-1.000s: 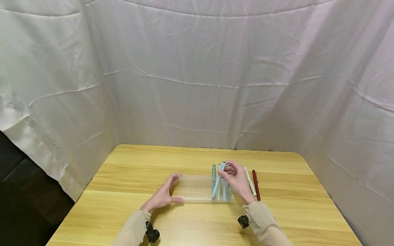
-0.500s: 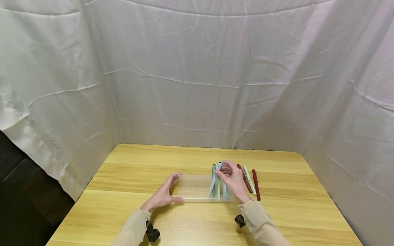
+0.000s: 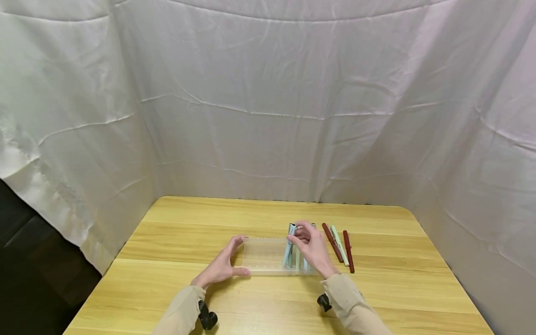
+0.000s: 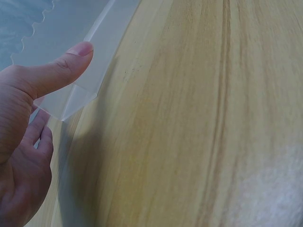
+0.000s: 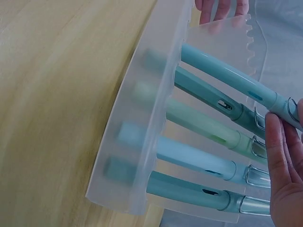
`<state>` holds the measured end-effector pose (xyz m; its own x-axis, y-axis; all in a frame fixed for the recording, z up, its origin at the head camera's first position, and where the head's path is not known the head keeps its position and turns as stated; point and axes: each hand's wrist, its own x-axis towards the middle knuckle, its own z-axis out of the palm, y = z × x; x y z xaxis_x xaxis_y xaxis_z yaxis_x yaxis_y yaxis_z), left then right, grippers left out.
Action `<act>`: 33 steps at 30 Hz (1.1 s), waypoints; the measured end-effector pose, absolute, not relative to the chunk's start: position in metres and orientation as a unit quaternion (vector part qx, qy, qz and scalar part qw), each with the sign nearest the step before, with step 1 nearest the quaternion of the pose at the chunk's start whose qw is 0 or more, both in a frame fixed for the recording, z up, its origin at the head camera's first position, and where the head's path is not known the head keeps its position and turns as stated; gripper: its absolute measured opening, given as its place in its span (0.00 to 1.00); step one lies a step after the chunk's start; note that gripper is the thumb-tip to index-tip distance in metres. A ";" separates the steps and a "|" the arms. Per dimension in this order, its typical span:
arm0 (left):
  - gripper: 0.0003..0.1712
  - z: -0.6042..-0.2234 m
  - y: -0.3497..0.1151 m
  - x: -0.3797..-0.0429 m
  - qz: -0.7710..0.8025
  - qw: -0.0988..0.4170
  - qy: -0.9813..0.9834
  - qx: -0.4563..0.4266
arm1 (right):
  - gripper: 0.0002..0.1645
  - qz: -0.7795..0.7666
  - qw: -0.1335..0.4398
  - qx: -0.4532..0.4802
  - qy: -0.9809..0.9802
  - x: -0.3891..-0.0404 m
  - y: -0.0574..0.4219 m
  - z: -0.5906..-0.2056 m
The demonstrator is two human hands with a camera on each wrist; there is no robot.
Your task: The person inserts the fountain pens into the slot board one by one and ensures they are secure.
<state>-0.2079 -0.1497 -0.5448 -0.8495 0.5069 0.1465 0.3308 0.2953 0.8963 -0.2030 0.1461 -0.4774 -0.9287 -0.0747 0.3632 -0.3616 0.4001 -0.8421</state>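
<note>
My left hand (image 3: 222, 268) holds the left end of a clear plastic pen rack (image 3: 263, 255), thumb along the front and fingers at the back. In the left wrist view its thumb lies on the front wall. My right hand (image 3: 313, 249) pinches a light blue pen (image 5: 227, 73) near its clip. That pen leans with its lower end at a notch in the rack's front wall, beside a dark teal pen (image 5: 203, 92). A pale green pen (image 5: 196, 120), another light blue pen (image 5: 194, 156) and a teal pen (image 5: 189, 189) rest across the rack in a row.
Right of the rack, a dark red pen (image 3: 332, 242), a pale green pen (image 3: 339, 245) and a second dark red pen (image 3: 348, 251) lie on the wooden table (image 3: 398, 279). A pale curtain (image 3: 268, 139) hangs behind the table.
My right hand has moved left and slightly down with the light blue pen, bringing it beside the leftmost pen in the rack. The left hand and rack have stayed put.
</note>
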 end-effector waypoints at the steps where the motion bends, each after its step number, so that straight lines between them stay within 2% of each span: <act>1: 0.56 -0.545 -0.150 -0.208 0.533 0.082 0.800 0.262 | 0.19 0.530 0.134 0.132 -0.827 -0.203 0.146 -0.477; 9: 0.56 -0.544 -0.149 -0.207 0.535 0.085 0.799 0.261 | 0.20 0.521 0.116 0.128 -0.836 -0.203 0.141 -0.480; 24: 0.56 -0.543 -0.149 -0.207 0.536 0.084 0.798 0.263 | 0.21 0.458 0.185 0.201 -0.846 -0.206 0.134 -0.492; 30: 0.56 -0.543 -0.149 -0.207 0.536 0.088 0.800 0.256 | 0.25 0.387 0.237 0.223 -0.863 -0.207 0.131 -0.493; 33: 0.56 -0.543 -0.149 -0.207 0.536 0.091 0.800 0.253 | 0.27 0.360 0.232 0.207 -0.879 -0.207 0.130 -0.493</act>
